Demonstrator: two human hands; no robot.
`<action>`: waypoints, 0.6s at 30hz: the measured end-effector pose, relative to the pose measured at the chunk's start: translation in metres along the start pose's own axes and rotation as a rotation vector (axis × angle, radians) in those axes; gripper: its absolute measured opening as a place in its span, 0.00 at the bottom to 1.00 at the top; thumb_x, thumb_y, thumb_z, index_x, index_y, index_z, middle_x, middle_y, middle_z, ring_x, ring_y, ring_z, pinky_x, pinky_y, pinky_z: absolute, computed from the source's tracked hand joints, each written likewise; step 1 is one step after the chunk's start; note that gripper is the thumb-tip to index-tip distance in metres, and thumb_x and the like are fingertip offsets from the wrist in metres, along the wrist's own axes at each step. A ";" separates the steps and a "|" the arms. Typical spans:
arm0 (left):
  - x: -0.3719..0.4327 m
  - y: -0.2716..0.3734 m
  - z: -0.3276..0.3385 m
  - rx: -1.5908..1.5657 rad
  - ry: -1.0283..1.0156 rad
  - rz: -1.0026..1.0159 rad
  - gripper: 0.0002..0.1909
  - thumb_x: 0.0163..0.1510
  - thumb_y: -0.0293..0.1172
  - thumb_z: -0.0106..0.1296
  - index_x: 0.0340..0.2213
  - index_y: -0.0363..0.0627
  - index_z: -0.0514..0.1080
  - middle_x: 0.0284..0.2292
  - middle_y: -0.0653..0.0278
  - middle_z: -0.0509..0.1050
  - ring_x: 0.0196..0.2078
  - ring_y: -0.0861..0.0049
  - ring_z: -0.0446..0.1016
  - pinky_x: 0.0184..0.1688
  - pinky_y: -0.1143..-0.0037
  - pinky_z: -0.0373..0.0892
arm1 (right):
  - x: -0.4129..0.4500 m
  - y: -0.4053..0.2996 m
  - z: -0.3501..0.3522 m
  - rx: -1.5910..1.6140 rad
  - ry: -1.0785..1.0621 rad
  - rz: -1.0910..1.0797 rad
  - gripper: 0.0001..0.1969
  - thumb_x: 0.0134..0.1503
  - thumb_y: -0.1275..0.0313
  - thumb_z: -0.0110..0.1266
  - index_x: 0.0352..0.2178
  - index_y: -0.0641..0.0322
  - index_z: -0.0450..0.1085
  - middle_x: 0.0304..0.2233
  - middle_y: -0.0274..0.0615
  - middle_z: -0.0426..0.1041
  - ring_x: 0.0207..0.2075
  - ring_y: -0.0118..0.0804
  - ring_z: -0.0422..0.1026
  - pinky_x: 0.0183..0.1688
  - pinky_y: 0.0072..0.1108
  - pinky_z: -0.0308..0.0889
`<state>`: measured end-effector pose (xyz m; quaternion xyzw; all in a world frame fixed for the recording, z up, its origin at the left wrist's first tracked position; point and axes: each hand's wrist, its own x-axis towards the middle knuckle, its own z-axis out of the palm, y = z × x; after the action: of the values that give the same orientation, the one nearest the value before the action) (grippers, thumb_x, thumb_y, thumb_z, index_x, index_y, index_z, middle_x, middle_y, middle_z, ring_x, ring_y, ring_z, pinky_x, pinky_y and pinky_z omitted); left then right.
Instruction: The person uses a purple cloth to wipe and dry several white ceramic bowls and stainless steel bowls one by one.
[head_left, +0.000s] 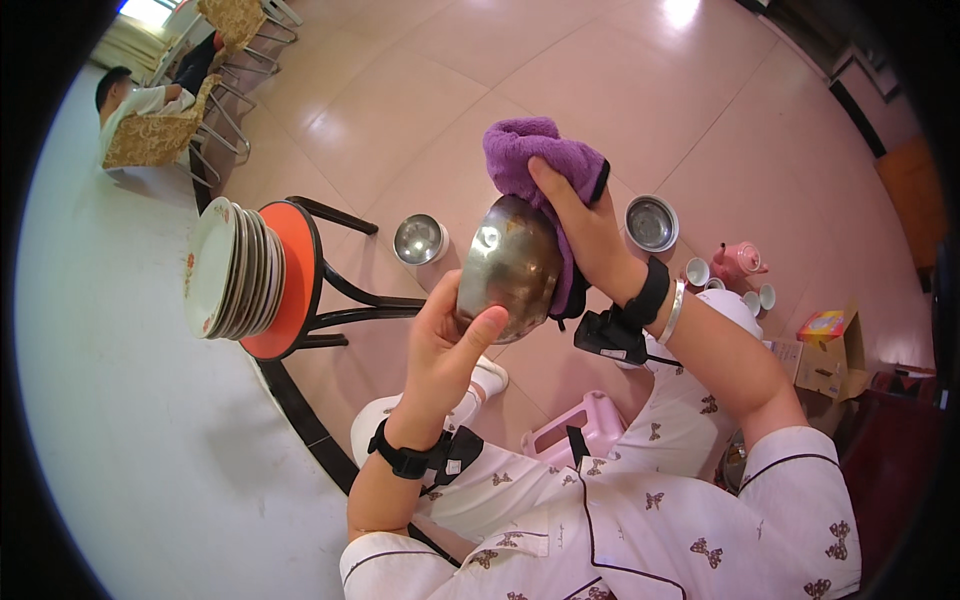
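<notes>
Between my hands, above the tiled floor, is a stainless steel bowl (506, 259) turned on its side, its rounded outside towards me. My left hand (448, 352) grips its lower left side, the thumb lying on the metal. A purple plush cloth (529, 150) with a black edge is bunched in my right hand (589, 232). The cloth presses against the bowl's right and far side; my right fingers are hidden behind it. Small brownish marks show near the top of the bowl.
Stacked plates (225, 277) sit on an orange stool (292, 274) at left by the wall. Two metal-lined bowls (418, 238) (652, 223) stand on the floor. Rightward are a pink teapot (739, 260), several cups (697, 271) and a cardboard box (825, 364). A seated person (154, 101) is far left.
</notes>
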<state>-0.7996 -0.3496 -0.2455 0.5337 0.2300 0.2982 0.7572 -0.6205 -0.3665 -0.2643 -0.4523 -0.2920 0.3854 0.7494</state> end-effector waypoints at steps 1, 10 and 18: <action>0.000 -0.001 0.000 0.034 -0.012 0.009 0.16 0.53 0.24 0.48 0.43 0.33 0.61 0.37 0.64 0.69 0.39 0.85 0.67 0.42 0.82 0.63 | -0.002 0.000 0.001 0.003 -0.061 -0.092 0.11 0.54 0.70 0.50 0.36 0.66 0.69 0.32 0.34 0.72 0.35 0.22 0.68 0.38 0.18 0.66; 0.004 -0.040 -0.032 0.823 -0.003 0.394 0.26 0.46 0.21 0.49 0.49 0.36 0.58 0.45 0.57 0.66 0.50 0.73 0.64 0.47 0.79 0.63 | -0.036 0.005 0.029 -0.736 -0.361 -0.938 0.21 0.35 0.62 0.59 0.35 0.50 0.72 0.37 0.45 0.66 0.40 0.47 0.66 0.45 0.34 0.59; 0.013 -0.011 -0.008 0.054 0.022 -0.090 0.17 0.52 0.26 0.47 0.43 0.33 0.62 0.40 0.62 0.68 0.41 0.80 0.68 0.45 0.79 0.63 | -0.009 0.014 0.005 -0.319 -0.123 -0.412 0.13 0.49 0.71 0.53 0.37 0.60 0.68 0.36 0.41 0.69 0.37 0.36 0.68 0.41 0.23 0.62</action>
<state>-0.7930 -0.3382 -0.2592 0.5398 0.2699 0.2633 0.7526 -0.6336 -0.3683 -0.2758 -0.4714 -0.4800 0.2009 0.7121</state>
